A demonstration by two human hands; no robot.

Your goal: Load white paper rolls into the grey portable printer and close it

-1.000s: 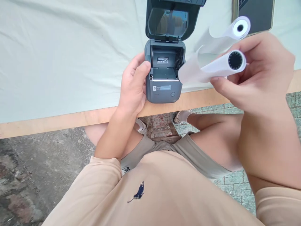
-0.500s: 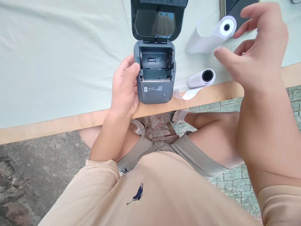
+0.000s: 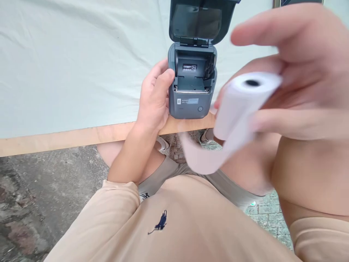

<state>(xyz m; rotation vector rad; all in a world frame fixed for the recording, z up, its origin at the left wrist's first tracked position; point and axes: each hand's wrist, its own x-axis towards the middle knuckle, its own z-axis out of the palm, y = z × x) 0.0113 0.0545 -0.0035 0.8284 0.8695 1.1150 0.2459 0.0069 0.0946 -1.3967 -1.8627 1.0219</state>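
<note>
My left hand (image 3: pixel 156 94) is closed round the left side of a dark grey label printer (image 3: pixel 191 107), at the table's front edge. Its lid (image 3: pixel 200 22) stands open, and no roll sits in the compartment, where a small printed label shows. Right of the printer, raised close to the camera, my right hand (image 3: pixel 297 83) grips a white paper roll (image 3: pixel 237 105) between thumb and fingers. The hand and roll are blurred by motion. A loose end of paper curls down and left from the roll, in front of the printer's lower side.
A pale cloth (image 3: pixel 81 65) covers the table, with a bare wooden strip (image 3: pixel 81 136) along its front edge. Part of a dark, framed object (image 3: pixel 300 2) shows at the top right. My legs and a paved floor (image 3: pixel 269 211) lie below.
My right hand has taken hold of a white paper roll and brought it nearer the camera, its loose end now hanging. The printer, still in my left hand, appears further right in view.
</note>
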